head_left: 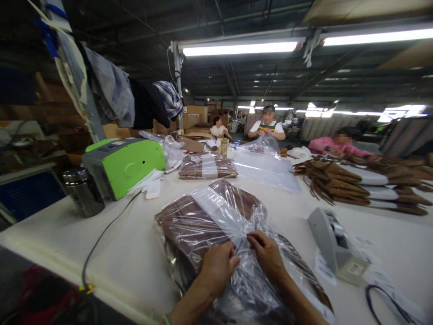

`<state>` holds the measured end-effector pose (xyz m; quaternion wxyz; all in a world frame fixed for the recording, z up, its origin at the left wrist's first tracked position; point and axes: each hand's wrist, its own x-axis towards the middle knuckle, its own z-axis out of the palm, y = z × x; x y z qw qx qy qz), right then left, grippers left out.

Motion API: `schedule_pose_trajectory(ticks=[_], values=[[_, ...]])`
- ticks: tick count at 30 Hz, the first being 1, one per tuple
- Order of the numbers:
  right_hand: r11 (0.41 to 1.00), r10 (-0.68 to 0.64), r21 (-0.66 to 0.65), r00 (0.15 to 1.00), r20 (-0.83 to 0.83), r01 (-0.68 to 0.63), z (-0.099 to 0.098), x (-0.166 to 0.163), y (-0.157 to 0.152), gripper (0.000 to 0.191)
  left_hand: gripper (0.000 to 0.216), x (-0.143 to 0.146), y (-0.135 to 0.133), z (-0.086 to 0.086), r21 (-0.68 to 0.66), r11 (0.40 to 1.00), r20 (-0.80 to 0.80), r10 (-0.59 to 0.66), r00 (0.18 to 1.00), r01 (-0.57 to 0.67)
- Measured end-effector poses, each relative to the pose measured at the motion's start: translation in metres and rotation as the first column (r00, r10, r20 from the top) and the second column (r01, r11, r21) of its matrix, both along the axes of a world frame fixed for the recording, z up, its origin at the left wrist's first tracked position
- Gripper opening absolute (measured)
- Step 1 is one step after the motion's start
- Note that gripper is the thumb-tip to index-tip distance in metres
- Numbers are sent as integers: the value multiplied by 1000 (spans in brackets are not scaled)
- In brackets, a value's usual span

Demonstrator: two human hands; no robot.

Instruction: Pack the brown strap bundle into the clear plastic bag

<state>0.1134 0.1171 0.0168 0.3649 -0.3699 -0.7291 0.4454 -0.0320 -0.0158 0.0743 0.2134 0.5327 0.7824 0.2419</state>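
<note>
A clear plastic bag [203, 216] filled with folded brown cloth pieces lies on the white table [128, 253] in front of me. My left hand [216, 266] is closed, its fingers curled down onto the bag's loose plastic at the near end. My right hand [267, 255] sits close beside it, fingers pinching the same crinkled film. Both hands rest on top of the bag's open flap.
A grey tape dispenser [333, 246] stands to the right, a green and grey machine [122, 164] and a steel flask [83, 192] to the left, with a black cable [101, 239]. Another filled bag [207, 166], brown pieces [338, 183] and three seated people lie beyond.
</note>
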Motion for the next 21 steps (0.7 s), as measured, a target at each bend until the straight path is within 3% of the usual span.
schedule_pose_trajectory(ticks=[6,11,13,15,18,19,21], values=[[987,-3,-161,1000,15,5,11,1,1,41,18,-6,1,-12,32,995,69,92,993,-94],[891,29,-446,990,-139,-89,30,11,7,53,19,-8,5,-14,34,992,53,123,991,-125],[887,-3,-455,983,-184,-83,45,27,11,60,20,-9,5,-14,37,990,62,131,989,-133],[928,-68,-371,984,-164,3,64,53,17,63,20,-9,5,-15,42,990,66,132,989,-135],[947,-300,-125,954,-21,295,89,112,30,61,19,-9,5,-16,46,991,49,125,991,-127],[910,-413,-9,909,55,414,94,135,36,58,18,-9,5,-17,43,991,40,122,992,-124],[773,-629,254,753,194,581,96,179,49,53,15,-9,5,-16,28,992,18,121,993,-121]])
